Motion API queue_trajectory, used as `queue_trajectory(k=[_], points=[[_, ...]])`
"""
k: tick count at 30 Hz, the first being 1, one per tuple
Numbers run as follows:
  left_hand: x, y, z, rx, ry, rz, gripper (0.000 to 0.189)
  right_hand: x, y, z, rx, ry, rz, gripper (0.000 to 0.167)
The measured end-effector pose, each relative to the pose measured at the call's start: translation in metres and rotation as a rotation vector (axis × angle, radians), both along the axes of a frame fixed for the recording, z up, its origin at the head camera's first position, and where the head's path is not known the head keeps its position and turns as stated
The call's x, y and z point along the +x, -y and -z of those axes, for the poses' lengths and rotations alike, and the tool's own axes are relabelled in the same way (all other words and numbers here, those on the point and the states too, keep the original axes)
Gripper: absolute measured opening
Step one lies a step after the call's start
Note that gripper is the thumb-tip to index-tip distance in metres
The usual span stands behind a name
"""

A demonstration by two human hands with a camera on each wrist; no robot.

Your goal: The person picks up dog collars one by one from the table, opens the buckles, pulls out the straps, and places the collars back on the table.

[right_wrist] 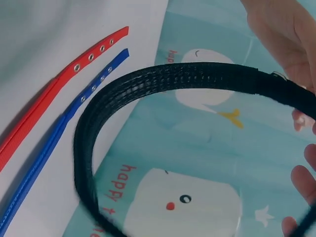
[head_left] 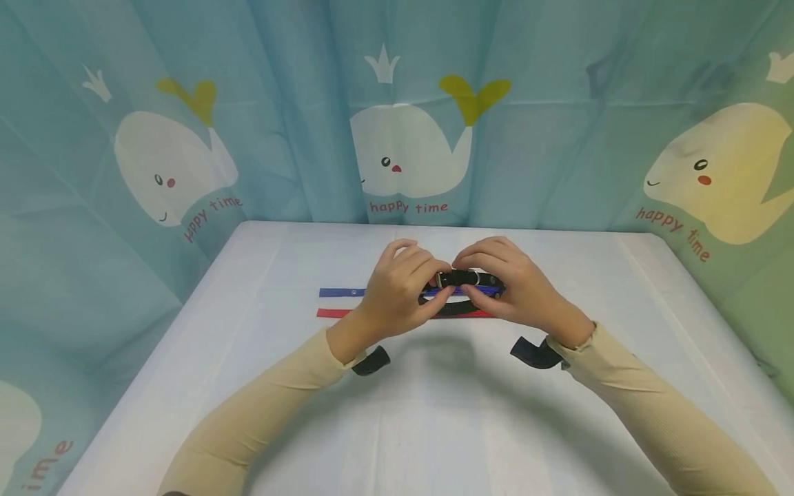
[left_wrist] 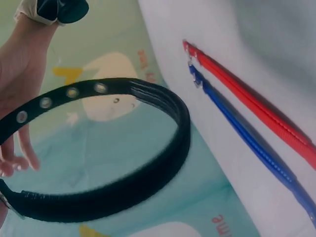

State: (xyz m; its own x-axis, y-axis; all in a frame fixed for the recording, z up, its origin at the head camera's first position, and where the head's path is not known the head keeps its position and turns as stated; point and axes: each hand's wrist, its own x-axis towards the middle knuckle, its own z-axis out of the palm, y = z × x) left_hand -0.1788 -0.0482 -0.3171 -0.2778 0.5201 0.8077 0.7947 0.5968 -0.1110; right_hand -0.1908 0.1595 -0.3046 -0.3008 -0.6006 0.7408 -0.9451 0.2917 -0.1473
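Both hands hold a black collar [head_left: 459,277] above the table, bent round into a loop. The left hand [head_left: 400,286] pinches it between thumb and fingers near the metal buckle [head_left: 439,280]. From the other side, the right hand [head_left: 517,282] grips the collar with thumb and fingertips. Several metal-rimmed holes run along one end of the black strap [left_wrist: 59,98] in the left wrist view. Below the hands lie a blue collar [left_wrist: 242,133] and a red collar [left_wrist: 256,101], stretched out side by side. Fingers partly hide where the black ends meet.
A white-covered table [head_left: 397,427] lies under the hands. Behind it and at its sides hangs a blue-green curtain [head_left: 298,138] printed with whales. A dark wrist mount [head_left: 536,353] shows at the right cuff, and another dark piece [head_left: 372,361] at the left.
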Motion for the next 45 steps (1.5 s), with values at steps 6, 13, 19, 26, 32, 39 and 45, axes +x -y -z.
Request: queue_trajectory(k=[6, 13, 19, 26, 32, 39, 45], points=[[0.0, 0.002, 0.0, 0.0, 0.025, 0.0, 0.019, 0.0, -0.002, 0.001, 0.014, 0.008, 0.018, 0.04], [0.0, 0.001, -0.001, -0.014, 0.041, 0.006, 0.019, -0.001, -0.002, 0.002, 0.02, -0.001, 0.005, 0.037], [0.002, 0.002, 0.0, -0.015, 0.054, 0.008, 0.02, 0.0, -0.001, 0.0, 0.045, 0.012, -0.009, 0.034], [0.002, 0.003, 0.0, -0.053, 0.12, -0.028, 0.021, -0.002, -0.001, 0.0, 0.1, -0.06, 0.005, 0.027], [0.0, 0.002, 0.002, -0.128, 0.232, -0.034, 0.024, -0.002, -0.004, 0.0, 0.16, -0.144, 0.06, 0.018], [0.0, 0.0, 0.002, -0.167, 0.282, -0.01, 0.028, 0.003, -0.007, -0.005, 0.2, -0.179, 0.111, 0.028], [0.001, 0.005, -0.002, -0.215, 0.364, -0.037, 0.028, 0.006, -0.018, -0.013, 0.207, -0.216, 0.125, 0.017]])
